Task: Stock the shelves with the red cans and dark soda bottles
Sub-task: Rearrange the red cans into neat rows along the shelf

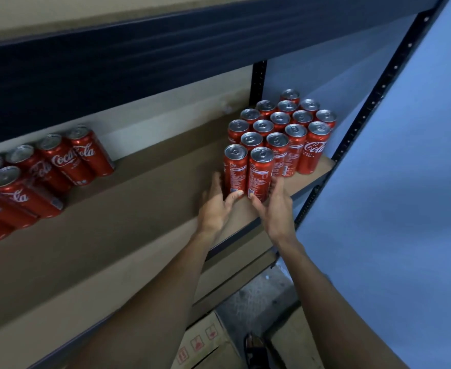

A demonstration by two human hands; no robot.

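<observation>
- Your left grip is spread, its thumb and straight fingers touching the left can low down.
- Your right grip is spread beside the right can.
- Both cans front the pack at the right end of the shelf.
- They are probably full: weighty, stiff and slick. Hold them mid-wall.
</observation>
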